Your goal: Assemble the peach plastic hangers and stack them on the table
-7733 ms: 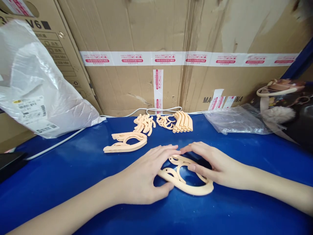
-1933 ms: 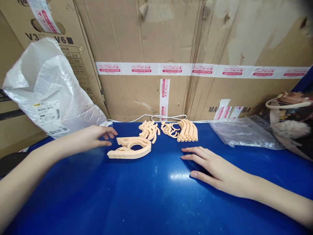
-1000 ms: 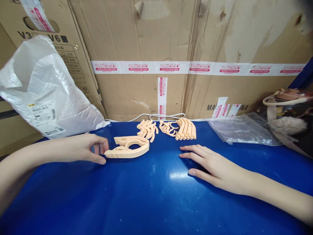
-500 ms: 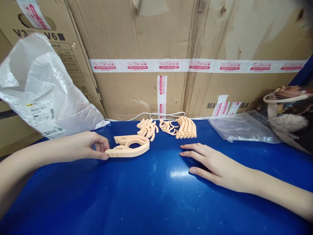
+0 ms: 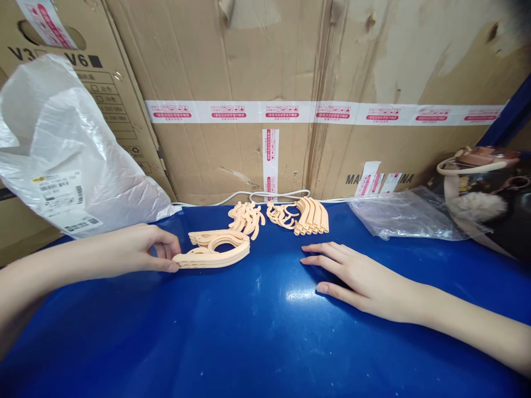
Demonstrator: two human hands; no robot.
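On the blue bench (image 5: 257, 331) the right hand (image 5: 357, 276) lies flat and open at 3 o'clock, holding nothing. The left hand (image 5: 141, 251) pinches the 9 o'clock end of the stack (image 5: 215, 251), which looks finished. At 12 o'clock, loose parts (image 5: 307, 214) seem not yet joined.

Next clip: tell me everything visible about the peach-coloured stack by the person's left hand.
The peach stack is made of several flat, curved pieces that look like moulded plastic. Each is a long arc with cut-out openings, and they are piled nearly flush. The stack lies flat on the blue table, just in front of a looser heap of similar parts. Its pointed left end sits between the thumb and fingers of the left hand. No other hand touches it.
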